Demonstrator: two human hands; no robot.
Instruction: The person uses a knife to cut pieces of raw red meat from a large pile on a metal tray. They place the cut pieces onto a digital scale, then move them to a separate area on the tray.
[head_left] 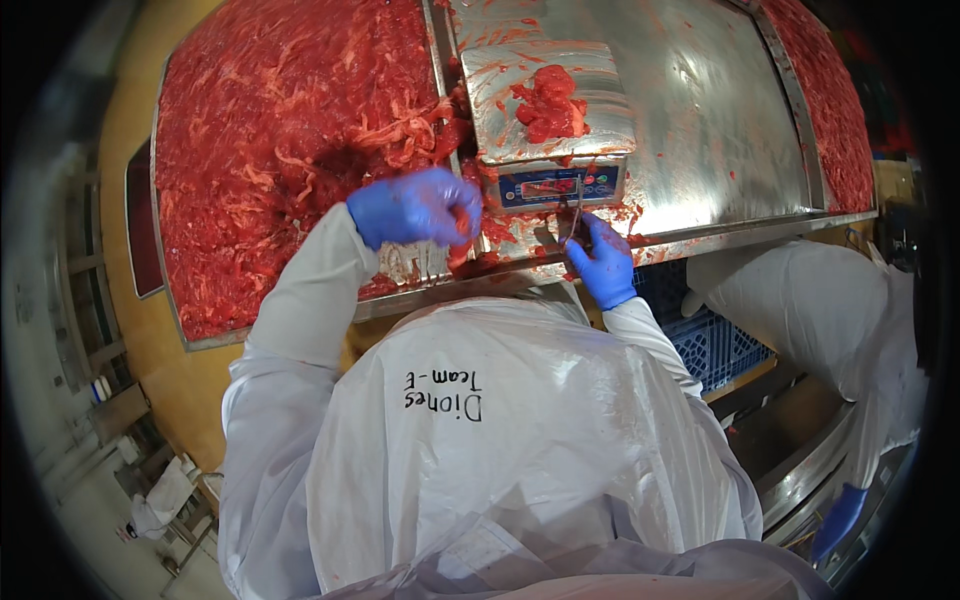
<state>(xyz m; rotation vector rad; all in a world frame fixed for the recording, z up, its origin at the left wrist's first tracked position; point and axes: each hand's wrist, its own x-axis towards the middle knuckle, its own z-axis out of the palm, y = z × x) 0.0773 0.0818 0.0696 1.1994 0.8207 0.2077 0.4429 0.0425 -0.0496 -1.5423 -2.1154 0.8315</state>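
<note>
My left hand (412,208), in a blue glove, is closed at the near right side of a large heap of shredded red meat (290,110). A small piece of red meat (461,222) shows at its fingertips. My right hand (606,264), also gloved in blue, grips a slim metal tool (576,212) pointing up in front of the scale; its exact kind is unclear. On the steel plate of the digital scale (512,186) lies a clump of red meat (550,104). The scale's display is lit red.
A steel work table (700,120) with a raised near edge carries the scale. More red meat (825,110) fills the far right section. Blue plastic crates (715,345) stand below the edge. At right is another person in white (800,300) with a blue-gloved hand (840,520) hanging low.
</note>
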